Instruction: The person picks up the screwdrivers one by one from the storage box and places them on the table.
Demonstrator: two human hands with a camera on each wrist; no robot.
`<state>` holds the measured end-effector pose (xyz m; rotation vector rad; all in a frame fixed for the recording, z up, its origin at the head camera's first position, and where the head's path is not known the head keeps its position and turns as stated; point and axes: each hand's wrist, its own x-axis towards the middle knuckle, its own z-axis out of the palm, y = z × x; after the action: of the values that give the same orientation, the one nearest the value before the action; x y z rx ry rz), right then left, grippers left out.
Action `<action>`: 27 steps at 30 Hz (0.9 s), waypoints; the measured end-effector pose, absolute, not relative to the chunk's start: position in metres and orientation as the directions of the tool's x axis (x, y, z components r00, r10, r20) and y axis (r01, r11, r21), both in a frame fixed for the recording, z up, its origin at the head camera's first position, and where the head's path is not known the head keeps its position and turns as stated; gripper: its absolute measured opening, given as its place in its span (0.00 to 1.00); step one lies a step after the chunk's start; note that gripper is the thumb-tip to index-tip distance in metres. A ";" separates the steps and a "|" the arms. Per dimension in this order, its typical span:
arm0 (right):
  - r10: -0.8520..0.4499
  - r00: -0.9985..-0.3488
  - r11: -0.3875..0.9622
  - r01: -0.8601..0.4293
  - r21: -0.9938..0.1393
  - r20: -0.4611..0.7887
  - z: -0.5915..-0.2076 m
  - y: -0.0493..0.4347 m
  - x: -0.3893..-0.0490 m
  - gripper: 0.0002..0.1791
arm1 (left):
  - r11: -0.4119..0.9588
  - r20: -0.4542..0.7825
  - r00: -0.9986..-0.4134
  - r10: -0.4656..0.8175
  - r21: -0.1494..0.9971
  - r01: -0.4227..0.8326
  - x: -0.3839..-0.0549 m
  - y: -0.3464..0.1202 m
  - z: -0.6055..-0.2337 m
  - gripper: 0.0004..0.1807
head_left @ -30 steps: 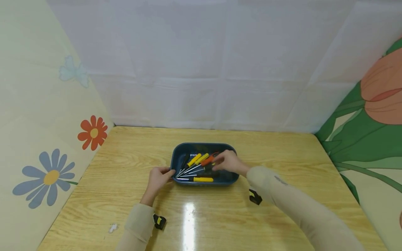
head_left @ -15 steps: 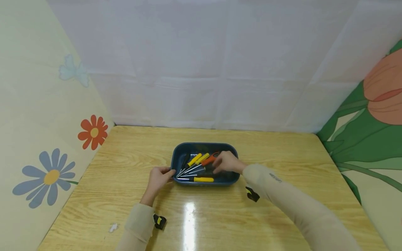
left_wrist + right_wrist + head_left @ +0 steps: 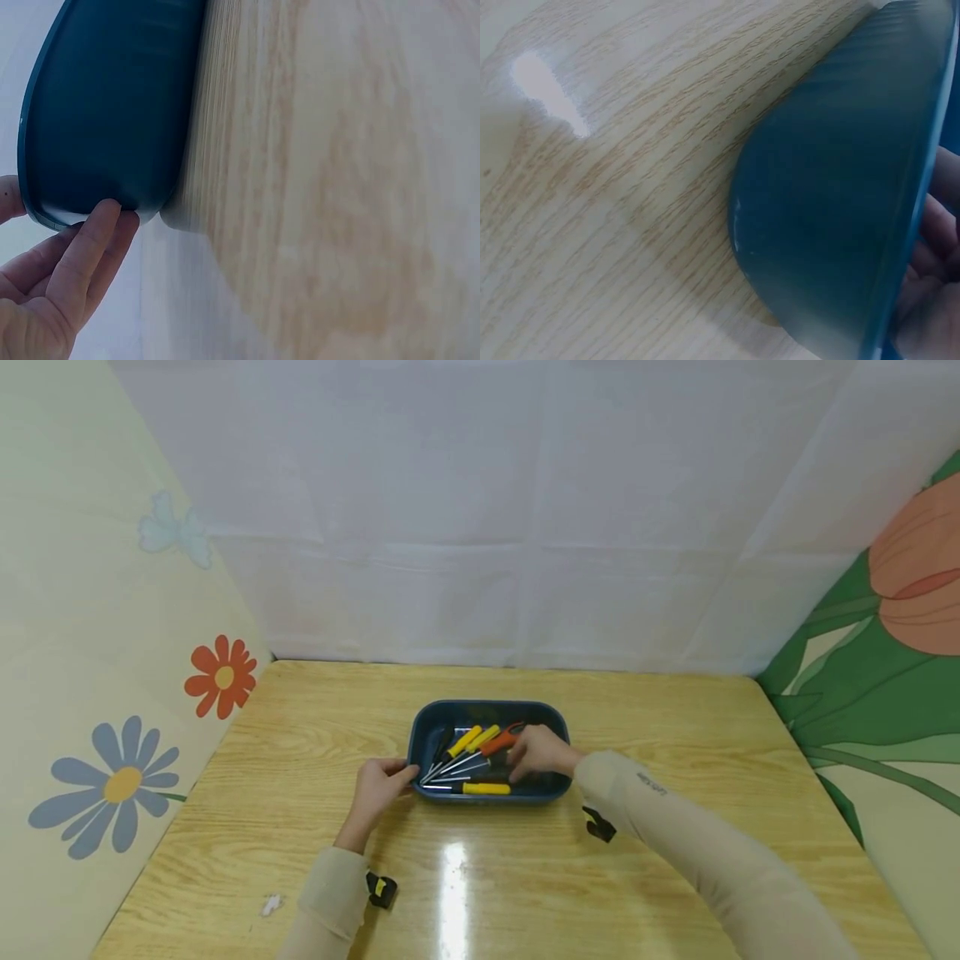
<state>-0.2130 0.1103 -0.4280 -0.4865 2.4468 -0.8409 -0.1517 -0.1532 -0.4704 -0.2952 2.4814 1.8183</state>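
A dark blue rectangular bin sits on the table with several screwdrivers inside. One yellow-handled screwdriver lies along its front wall; others with yellow handles fan out from the left corner. Beside them is an orange-handled tool. My left hand pinches the bin's left rim, its thumb over the edge and its fingers against the outer wall. Inside the bin's right half, my right hand points its fingers downward near the orange tool. The wall partly hides those fingers; I cannot tell whether they hold something.
The wood-grain table meets a white cloth backdrop at the rear. A small white scrap lies at the front left. Black wrist-camera units stick out beside both sleeves. Floral panels stand at both sides.
My right hand has shifted slightly within the bin and sits a little lower, its forearm a bit farther left. The left hand keeps its place on the rim.
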 end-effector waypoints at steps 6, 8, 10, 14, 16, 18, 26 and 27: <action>-0.479 -0.806 0.772 -0.199 -0.604 -0.347 -0.431 0.108 -0.212 0.15 | 0.266 -0.144 -0.982 -0.122 0.948 -0.173 -0.151 -0.153 -0.471 0.12; -0.481 -0.809 0.781 -0.222 -0.583 -0.337 -0.432 0.107 -0.212 0.15 | 0.262 -0.146 -0.982 -0.121 0.949 -0.174 -0.150 -0.153 -0.471 0.12; -0.480 -0.813 0.789 -0.235 -0.568 -0.330 -0.434 0.107 -0.212 0.15 | 0.260 -0.147 -0.982 -0.121 0.950 -0.175 -0.150 -0.153 -0.471 0.12; -0.485 -0.816 0.791 -0.258 -0.554 -0.313 -0.434 0.107 -0.212 0.14 | 0.261 -0.153 -0.982 -0.114 0.949 -0.178 -0.149 -0.152 -0.471 0.12; -0.494 -0.817 0.787 -0.274 -0.553 -0.299 -0.434 0.109 -0.213 0.14 | 0.262 -0.151 -0.982 -0.110 0.949 -0.175 -0.149 -0.152 -0.471 0.12; -0.503 -0.816 0.782 -0.288 -0.553 -0.285 -0.434 0.110 -0.214 0.14 | 0.258 -0.149 -0.983 -0.107 0.950 -0.173 -0.149 -0.152 -0.471 0.12; -0.541 -0.808 0.731 -0.313 -0.606 -0.234 -0.432 0.119 -0.216 0.13 | 0.243 -0.142 -0.983 -0.114 0.956 -0.166 -0.150 -0.153 -0.471 0.13; -0.554 -0.804 0.722 -0.335 -0.606 -0.215 -0.432 0.120 -0.216 0.13 | 0.241 -0.142 -0.983 -0.116 0.956 -0.167 -0.150 -0.153 -0.471 0.13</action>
<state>-0.2158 0.1203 -0.4318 -0.6870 2.5435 -0.7883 -0.1500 -0.1528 -0.4706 -0.2786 2.4417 1.8897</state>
